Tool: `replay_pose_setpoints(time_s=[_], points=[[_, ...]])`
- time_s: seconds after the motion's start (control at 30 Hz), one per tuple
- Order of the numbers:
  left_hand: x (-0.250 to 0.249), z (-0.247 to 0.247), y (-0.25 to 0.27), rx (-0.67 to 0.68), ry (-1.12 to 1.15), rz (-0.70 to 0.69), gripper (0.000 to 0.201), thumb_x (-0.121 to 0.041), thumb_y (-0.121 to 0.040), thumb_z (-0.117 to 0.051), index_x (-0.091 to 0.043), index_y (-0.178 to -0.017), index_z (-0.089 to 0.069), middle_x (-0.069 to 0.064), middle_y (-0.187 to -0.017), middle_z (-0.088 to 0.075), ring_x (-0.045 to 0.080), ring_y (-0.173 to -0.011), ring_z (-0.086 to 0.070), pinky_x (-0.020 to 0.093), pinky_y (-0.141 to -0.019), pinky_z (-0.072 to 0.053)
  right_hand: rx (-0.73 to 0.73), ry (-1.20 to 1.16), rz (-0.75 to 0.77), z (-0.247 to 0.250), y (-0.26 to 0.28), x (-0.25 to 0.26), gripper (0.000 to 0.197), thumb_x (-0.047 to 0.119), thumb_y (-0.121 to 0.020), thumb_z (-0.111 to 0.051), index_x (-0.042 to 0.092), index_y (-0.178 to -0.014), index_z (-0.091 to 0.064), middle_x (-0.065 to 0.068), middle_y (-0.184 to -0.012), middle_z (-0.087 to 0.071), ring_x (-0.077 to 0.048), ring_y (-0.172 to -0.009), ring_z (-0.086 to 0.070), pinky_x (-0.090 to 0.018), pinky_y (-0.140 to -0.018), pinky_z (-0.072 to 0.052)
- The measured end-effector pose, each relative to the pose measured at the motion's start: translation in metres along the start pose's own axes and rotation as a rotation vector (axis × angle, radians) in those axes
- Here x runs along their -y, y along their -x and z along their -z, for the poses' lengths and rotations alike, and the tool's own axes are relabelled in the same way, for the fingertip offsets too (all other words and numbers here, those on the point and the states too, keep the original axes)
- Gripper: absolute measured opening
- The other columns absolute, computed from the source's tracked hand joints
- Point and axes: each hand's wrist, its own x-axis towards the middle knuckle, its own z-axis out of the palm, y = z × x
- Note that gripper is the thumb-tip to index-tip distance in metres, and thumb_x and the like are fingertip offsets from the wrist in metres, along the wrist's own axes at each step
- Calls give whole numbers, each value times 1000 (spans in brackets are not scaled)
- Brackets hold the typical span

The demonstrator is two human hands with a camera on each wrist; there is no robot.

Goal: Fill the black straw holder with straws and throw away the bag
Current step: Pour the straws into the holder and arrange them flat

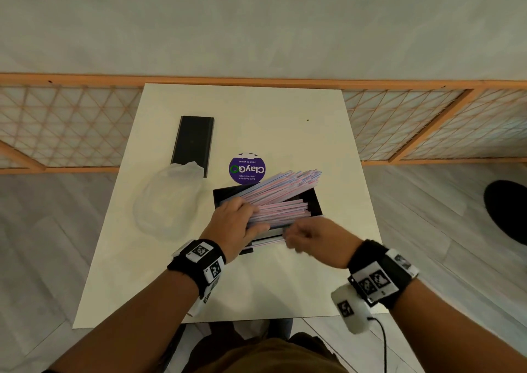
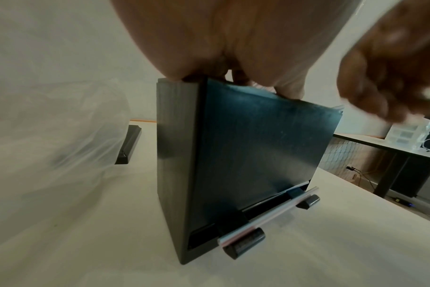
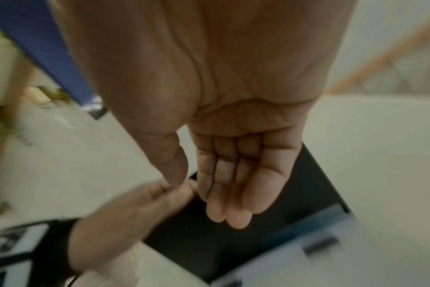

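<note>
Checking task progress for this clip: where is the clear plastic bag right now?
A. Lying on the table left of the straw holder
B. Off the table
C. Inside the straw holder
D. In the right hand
A: the clear plastic bag lies empty on the table, left of the straw holder, partly covering the black lid; neither hand touches it.

The white square table [image 1: 285, 273] has a round purple sticker [image 1: 247, 168] stuck near the middle, reads "ClayGo" upside down from the head view. A flat black lid-looking piece [image 1: 193, 141] lies toward the far left, well apart from the sticker, and there's one tiny dark speck [image 1: 307, 120] on the far right side. Behind the table runs a wood-framed lattice screen [image 1: 413, 121]. A dark round shape [image 1: 507, 210] sits on the pale plank floor off to the right, can't really tell what it is. The left wrist view catches a second table [image 2: 380, 143] with clear plastic boxes [image 2: 405, 134] and some cables.
</note>
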Motion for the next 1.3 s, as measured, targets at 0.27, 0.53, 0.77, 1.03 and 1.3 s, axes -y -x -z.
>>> replay_pose_setpoints(time_s=[0.27, 0.53, 0.77, 1.03, 1.3], points=[[1, -1, 0, 8, 5, -9, 41, -60, -93, -53, -25, -110, -63, -9, -107, -51, 11, -102, -48, 33, -91, -48, -114, -1222, -651, -91, -46, -55, 11, 18, -97, -58, 11, -89, -61, -6, -68, -63, -21, -57, -59, -26, -54, -47], [4, -1, -3, 26, -1, -13, 41, -62, -92, -52, -26, -108, -64, -10, -105, -52, 12, -100, -50, 34, -90, -49, -396, -1484, -692, -119, -70, -31, 10, 15, -93, -65, 6, -88, -63, -4, -60, -56, -16, -49, -48, -25, -47, -40], [6, -3, -3, 32, -51, -43, 40, -63, -94, -49, -28, -106, -63, -11, -102, -52, 9, -97, -48, 29, -87, -45, -437, -1508, -701, -127, -73, -21, 15, 21, -96, -62, 8, -88, -63, -4, -60, -57, -17, -52, -51, -27, -51, -47], [8, -7, -3, 41, -120, -64, 48, -68, -95, -35, -30, -100, -63, -13, -97, -54, 9, -92, -51, 29, -83, -40, -461, -1587, -632, -103, -46, -25, 19, 22, -93, -59, 13, -77, -56, -3, -59, -53, -18, -49, -51, -27, -52, -47], [4, -3, -3, 83, -91, -31, 62, -74, -89, -24, -30, -107, -64, -12, -102, -57, 10, -100, -53, 32, -93, -40, -792, -1258, -443, -19, 19, -36, 8, 15, -95, -52, 10, -89, -56, -17, -87, -74, -22, -62, -64, -30, -57, -54]])
